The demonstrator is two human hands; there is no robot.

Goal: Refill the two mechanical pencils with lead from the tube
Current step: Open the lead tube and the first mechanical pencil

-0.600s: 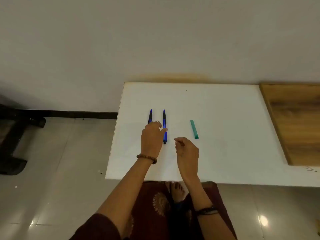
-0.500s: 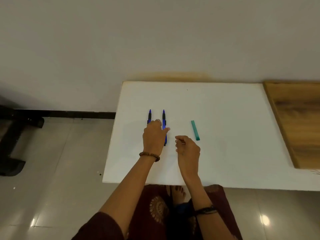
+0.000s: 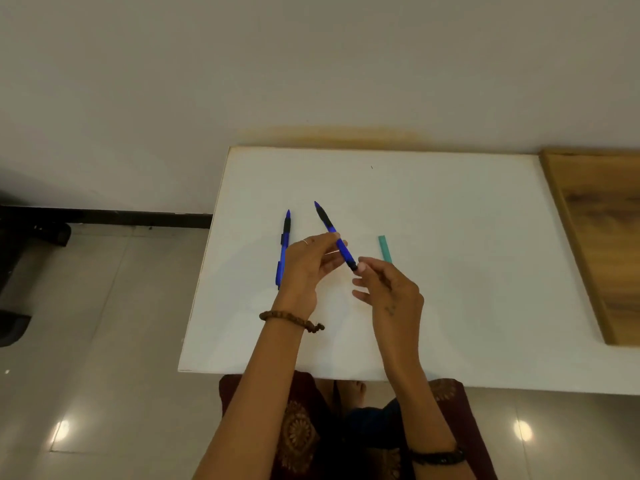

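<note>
Lifting one pencil (image 3: 334,235) clear of the tabletop (image 3: 450,306), left hand (image 3: 304,268) pinches its barrel. Right hand (image 3: 388,289), fingers loosely spread, touches the cap end; next, I'd judge, pull it off.

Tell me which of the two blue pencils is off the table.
The right-hand blue mechanical pencil, tilted, held in the left hand. The other blue mechanical pencil lies flat on the white table.

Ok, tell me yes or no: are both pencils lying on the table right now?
No: the left hand holds one pencil up, while the other pencil lies on the white table.
</note>
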